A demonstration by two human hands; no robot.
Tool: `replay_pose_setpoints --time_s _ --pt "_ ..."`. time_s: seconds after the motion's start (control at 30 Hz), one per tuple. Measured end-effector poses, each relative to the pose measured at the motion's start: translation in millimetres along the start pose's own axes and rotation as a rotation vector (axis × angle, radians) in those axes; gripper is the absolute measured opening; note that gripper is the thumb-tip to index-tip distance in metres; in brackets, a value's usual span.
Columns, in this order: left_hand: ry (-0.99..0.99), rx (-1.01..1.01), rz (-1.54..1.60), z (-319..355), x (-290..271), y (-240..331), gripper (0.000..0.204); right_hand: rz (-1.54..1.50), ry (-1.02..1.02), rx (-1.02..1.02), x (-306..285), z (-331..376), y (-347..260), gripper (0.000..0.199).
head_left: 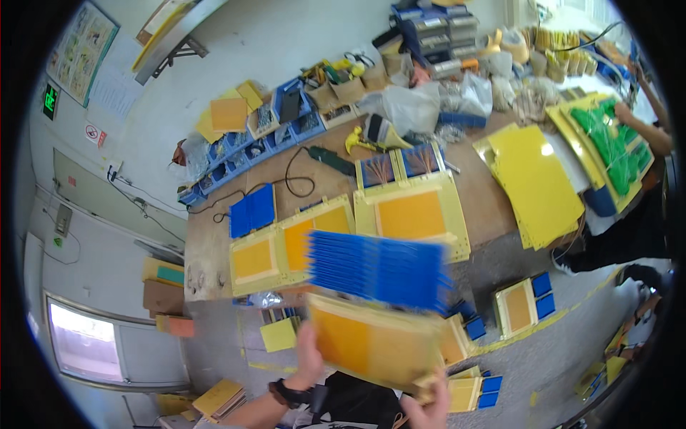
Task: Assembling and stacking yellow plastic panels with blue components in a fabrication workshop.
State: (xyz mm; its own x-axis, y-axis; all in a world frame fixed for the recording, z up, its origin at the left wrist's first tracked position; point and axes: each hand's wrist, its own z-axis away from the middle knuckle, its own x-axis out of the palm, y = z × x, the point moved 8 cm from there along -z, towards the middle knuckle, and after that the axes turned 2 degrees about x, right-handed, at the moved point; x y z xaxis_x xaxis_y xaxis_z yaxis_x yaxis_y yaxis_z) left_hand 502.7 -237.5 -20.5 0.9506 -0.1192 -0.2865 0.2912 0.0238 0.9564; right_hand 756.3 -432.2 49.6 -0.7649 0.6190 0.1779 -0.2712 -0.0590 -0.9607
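My left hand [309,357], with a dark watch on its wrist, grips the left edge of a yellow panel [386,343]. My right hand [430,402] is closed on the panel's lower right corner. Ribbed blue blocks [375,268] run along the panel's far edge, smeared by motion. The panel is held up in front of me, between my body and the workbench. Just beyond it on the bench lie similar yellow panels [411,214] with orange centres; the far one carries two blue blocks with copper-coloured wires [421,161].
Blue parts bins [275,143] line the bench's back edge. A corded dark green tool [330,160] lies before them. Yellow sheets [532,182] are stacked at right, where another person's arm [647,129] reaches over green material [611,146]. More panels [516,307] rest on the floor.
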Motion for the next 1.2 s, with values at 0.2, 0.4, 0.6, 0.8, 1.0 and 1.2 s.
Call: replay_pose_setpoints --time_s 0.2,0.4,0.6,0.8,1.0,1.2 --pt "0.297 -0.166 0.140 -145.1 -108.1 6.2 0.038 0.457 -0.175 -0.209 208.7 -143.2 -37.3 0.036" --pt "0.254 -0.196 0.095 -236.7 -118.9 -64.1 0.039 0.728 -0.146 -0.155 264.2 -246.7 7.6 0.034" --pt "0.347 0.568 -1.131 -235.8 -98.5 -9.4 0.036 0.690 -0.052 -0.237 216.8 -219.9 -56.0 0.023" --pt "-0.776 0.479 -0.345 -116.9 39.7 88.4 0.012 0.306 0.292 0.375 27.6 -119.2 87.5 0.037" --pt "-1.382 0.059 -0.397 6.4 230.0 -31.0 0.022 0.490 0.785 0.654 -156.3 51.8 235.9 0.042" --pt "-1.370 0.148 -0.452 42.8 396.3 -127.8 0.020 0.314 1.042 0.714 -275.4 137.6 368.9 0.041"
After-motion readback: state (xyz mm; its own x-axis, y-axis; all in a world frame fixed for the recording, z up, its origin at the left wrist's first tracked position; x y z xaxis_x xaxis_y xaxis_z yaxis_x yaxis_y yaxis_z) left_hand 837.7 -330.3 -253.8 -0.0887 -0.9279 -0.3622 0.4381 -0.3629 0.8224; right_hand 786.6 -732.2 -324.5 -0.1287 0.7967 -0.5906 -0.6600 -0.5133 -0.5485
